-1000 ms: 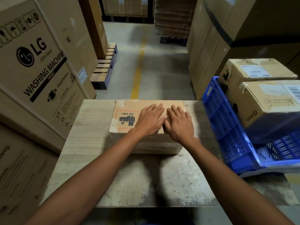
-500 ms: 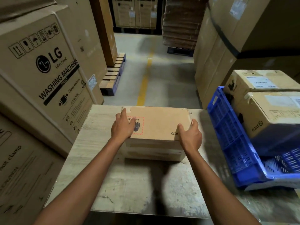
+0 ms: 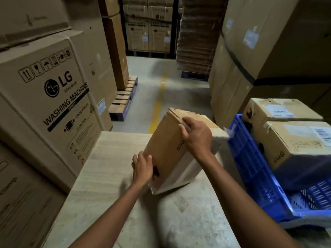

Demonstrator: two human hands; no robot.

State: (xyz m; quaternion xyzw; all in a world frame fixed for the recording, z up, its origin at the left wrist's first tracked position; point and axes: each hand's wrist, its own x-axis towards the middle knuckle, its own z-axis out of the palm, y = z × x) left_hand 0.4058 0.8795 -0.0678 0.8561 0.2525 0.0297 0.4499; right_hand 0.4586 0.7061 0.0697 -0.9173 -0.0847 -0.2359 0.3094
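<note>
Mid-flip: the left hand (image 3: 143,169) grips the tilted brown rectangular cardboard box (image 3: 166,149) low, the right hand (image 3: 197,137) its top edge; next likely calls for a controlled set-down.

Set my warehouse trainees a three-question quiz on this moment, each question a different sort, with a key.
1. True or false: the cardboard box lies flat on the table.
2. The right hand grips: A the box's raised end; B a pallet; C a barcode label.
3. Fill in: the blue crate stands to the box's ____.
Key: 1 false, it is tilted up on one end; 2 A; 3 right.
</note>
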